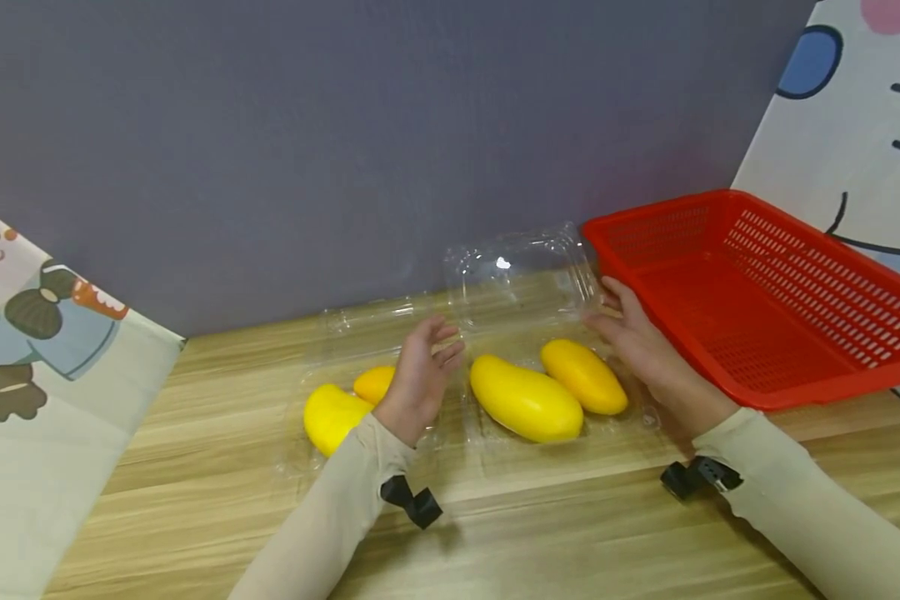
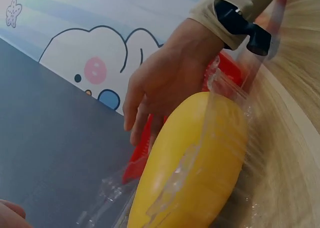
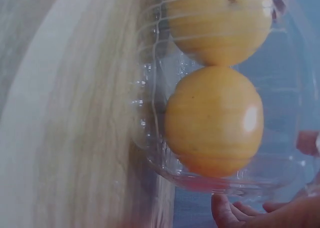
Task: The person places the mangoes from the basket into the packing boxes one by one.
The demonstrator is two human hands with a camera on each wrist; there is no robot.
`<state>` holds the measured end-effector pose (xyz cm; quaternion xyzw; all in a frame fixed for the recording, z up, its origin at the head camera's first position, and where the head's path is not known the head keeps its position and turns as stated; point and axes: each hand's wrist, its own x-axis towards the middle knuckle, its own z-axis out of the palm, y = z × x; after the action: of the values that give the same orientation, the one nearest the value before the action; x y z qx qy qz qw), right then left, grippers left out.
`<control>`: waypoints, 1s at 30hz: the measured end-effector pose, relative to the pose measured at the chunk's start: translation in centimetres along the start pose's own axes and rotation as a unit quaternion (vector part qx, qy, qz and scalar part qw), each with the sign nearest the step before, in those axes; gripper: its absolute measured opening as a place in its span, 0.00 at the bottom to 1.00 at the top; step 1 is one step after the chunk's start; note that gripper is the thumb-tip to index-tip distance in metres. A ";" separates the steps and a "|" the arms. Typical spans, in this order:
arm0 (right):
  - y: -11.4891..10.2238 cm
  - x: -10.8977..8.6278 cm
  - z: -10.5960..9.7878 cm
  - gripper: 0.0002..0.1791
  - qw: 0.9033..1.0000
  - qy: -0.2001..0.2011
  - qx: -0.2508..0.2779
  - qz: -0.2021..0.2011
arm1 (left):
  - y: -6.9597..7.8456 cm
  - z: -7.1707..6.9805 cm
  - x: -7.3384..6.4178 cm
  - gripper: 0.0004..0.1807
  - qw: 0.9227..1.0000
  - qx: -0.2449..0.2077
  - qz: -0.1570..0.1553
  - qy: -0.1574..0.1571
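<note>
A clear plastic clamshell box [image 1: 487,433] lies with its lid [image 1: 521,287] raised at the back. Inside are a large yellow mango [image 1: 525,400] and an orange-yellow mango [image 1: 585,377]. My right hand [image 1: 637,337] is at the lid's right side, its fingertips right by the lid's edge and its fingers fairly straight. Over the box's left side hovers my left hand [image 1: 423,375], fingers loosely bent with nothing in them. In the right wrist view, two mangoes [image 3: 215,123] show through the box's side wall.
To the left, a second clear clamshell box [image 1: 307,367] holds a yellow mango [image 1: 330,417] and an orange one [image 1: 375,383], partly behind my left hand. A red plastic basket [image 1: 765,392] stands close on the right. A grey wall [image 1: 345,150] rises behind the wooden tabletop [image 1: 165,483].
</note>
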<state>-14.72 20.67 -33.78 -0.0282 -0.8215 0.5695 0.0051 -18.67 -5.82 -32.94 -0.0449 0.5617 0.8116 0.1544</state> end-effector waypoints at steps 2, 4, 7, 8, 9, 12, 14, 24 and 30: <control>-0.1 -0.1 0.0 0.46 1.000 -0.001 0.000 0.012 | 0.1 0.0 0.0 0.26 1.000 0.001 -0.004 -0.001; -0.1 -0.1 0.0 0.46 1.000 -0.009 0.004 0.028 | 0.2 0.1 0.0 0.24 1.000 0.008 -0.014 -0.004; -0.2 -0.1 -0.1 0.45 0.999 -0.021 0.009 0.044 | 0.3 0.1 -0.1 0.26 0.999 0.024 -0.026 -0.015; -0.2 0.0 -0.1 0.45 0.999 -0.023 0.012 0.046 | 0.3 0.1 -0.1 0.28 0.999 0.031 -0.030 -0.020; -0.2 0.0 -0.1 0.44 0.999 -0.023 0.006 0.047 | 0.4 0.0 -0.2 0.30 0.999 0.035 -0.033 -0.023; -0.1 0.2 -0.1 0.42 0.999 -0.017 -0.009 0.042 | 0.3 -0.1 -0.2 0.32 0.998 0.037 -0.033 -0.026; -0.1 0.4 -0.1 0.41 0.999 -0.017 -0.024 0.030 | 0.2 -0.2 -0.2 0.30 0.999 0.028 -0.030 -0.023; -0.3 0.5 0.3 0.41 0.999 -0.003 0.019 0.026 | 0.2 -0.4 -0.2 0.26 1.000 0.002 -0.006 -0.021; -0.7 0.3 0.1 0.39 0.997 0.024 0.074 0.010 | 0.2 -0.3 -0.1 0.25 1.000 0.007 0.003 -0.027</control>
<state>-15.08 20.32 -33.13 -0.0495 -0.7765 0.6278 0.0213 -18.71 -6.19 -32.81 -0.0205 0.5629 0.8091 0.1674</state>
